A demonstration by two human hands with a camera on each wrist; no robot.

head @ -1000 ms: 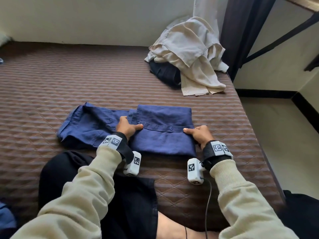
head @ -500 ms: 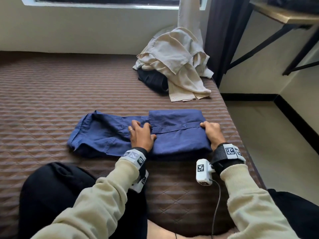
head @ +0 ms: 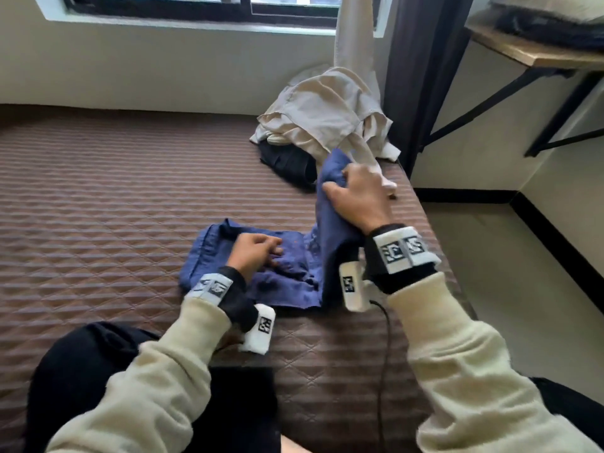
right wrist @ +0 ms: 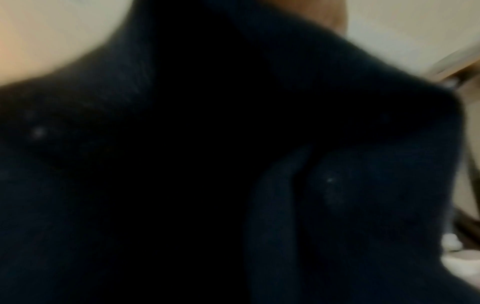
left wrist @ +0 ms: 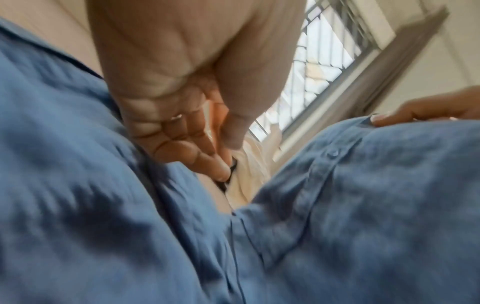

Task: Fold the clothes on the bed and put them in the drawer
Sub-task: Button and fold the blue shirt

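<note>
From the head view, your right hand (head: 358, 197) is raised above the right side of the bed (head: 98, 207), its fingers and thumb closed on a bunch of the blue shirt (head: 287, 276), so that the right part of the shirt stands up as a steep fold from the mattress to your fist. The rest of the shirt lies flat, near the middle of the bed, just beyond your knee. Your left hand (head: 256, 253) rests on that flat part, fingers loosely bent and pointing right, pressing the cloth down; whether they pinch any fabric cannot be told here. At the far right corner of the bed lies a heap of cream clothes (head: 327, 116) on top of a dark garment (head: 287, 161), well apart from the flat part of the shirt. A window (head: 196, 4) runs along the far wall, and a wooden shelf (head: 536, 50) on black brackets hangs on the right wall.

From your left wrist, the blue shirt (left wrist: 363, 205) fills the view, its button placket running up the right part. Your left hand (left wrist: 179, 123) has its fingers bent down onto the cloth. At the right edge, a fingertip of your right hand (left wrist: 426, 111) lies on the raised edge of the shirt.

From your right wrist, dark, blurred cloth (right wrist: 233, 164) covers nearly everything, and the fingers are hidden.
</note>
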